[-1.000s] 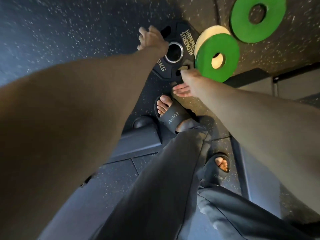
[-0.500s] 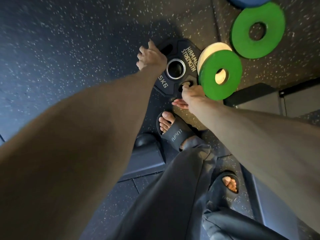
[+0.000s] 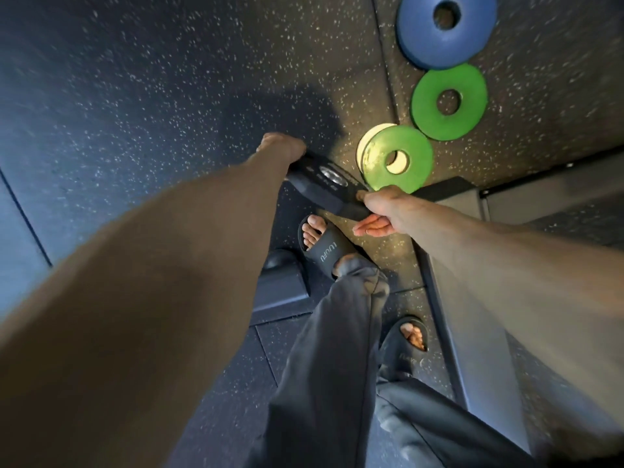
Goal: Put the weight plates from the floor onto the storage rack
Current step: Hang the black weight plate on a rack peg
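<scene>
You held the black weight plate (image 3: pixel 324 187) between both hands, tilted so that its face and steel-ringed centre hole showed only at a shallow angle. It sat just beyond your forward foot. Whether its lower edge touched the floor (image 3: pixel 169 96), you could not tell from this view. Your left hand (image 3: pixel 282 148) gripped the plate's far left rim, with the fingers curled over the edge and mostly hidden behind the hand. Your right hand (image 3: pixel 378 211) held the near right rim, thumb on top and fingers (image 3: pixel 369 228) reaching underneath, pinching the plate between them. Just beside the black plate to the right, a green plate (image 3: pixel 398 158) lay flat on the speckled floor, partly on top of a cream plate (image 3: pixel 366 140). Further out lay a second green plate (image 3: pixel 449 101), and beyond it a blue plate (image 3: pixel 445 28), all three set near one another in a line running away from you. A dark bar (image 3: pixel 439 190) crossed the floor behind your right wrist. You wore black sandals: one (image 3: pixel 326 251) was forward, under the held plate, and the other (image 3: pixel 405 346) was back, with dark trousers (image 3: pixel 331 366) above them.
</scene>
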A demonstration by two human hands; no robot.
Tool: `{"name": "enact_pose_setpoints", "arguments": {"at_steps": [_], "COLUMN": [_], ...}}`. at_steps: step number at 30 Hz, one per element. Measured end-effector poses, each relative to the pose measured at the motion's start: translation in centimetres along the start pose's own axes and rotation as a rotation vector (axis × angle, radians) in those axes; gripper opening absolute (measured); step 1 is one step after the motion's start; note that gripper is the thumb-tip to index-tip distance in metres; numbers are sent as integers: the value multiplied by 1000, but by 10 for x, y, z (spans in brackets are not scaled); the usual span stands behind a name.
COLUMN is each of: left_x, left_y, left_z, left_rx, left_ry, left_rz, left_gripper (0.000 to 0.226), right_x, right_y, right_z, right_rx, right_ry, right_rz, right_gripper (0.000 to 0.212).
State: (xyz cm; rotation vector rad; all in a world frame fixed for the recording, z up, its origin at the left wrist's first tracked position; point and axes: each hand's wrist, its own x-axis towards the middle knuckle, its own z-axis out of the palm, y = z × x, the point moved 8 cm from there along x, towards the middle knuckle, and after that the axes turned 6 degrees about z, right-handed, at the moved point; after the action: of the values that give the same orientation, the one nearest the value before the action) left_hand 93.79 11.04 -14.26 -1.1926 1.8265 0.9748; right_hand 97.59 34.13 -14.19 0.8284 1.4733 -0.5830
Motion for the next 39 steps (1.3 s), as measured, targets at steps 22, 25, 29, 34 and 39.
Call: {"name": "enact_pose_setpoints", "arguments": {"at_steps": [22,25,29,34,39], "left_x": [-568,-632,-706,-759,-844], "left_y": [-88,-121,-185,-296,-401], "left_z": [-78,-77,-69,-71,-67], "left_rx": [-980,-1216,-1478,-1667,-1872], "left_ry": [93,114,164,317,504], "left_rz": [-152,-112,-91,-147,-63], "left_gripper": [22,21,24,31,10], "right_x": [-482,-547,-613,-660,-683], "right_y": [186,213,246,291,350], "right_z": [-66,-52,-12,75,190], "right_rx": [152,42,-182,-368,-540], "right_ry": [68,59,83,16,-66], "right_rz": [-388,-474,-584,-653,-731], "right_gripper": [12,13,12,16,28]}}
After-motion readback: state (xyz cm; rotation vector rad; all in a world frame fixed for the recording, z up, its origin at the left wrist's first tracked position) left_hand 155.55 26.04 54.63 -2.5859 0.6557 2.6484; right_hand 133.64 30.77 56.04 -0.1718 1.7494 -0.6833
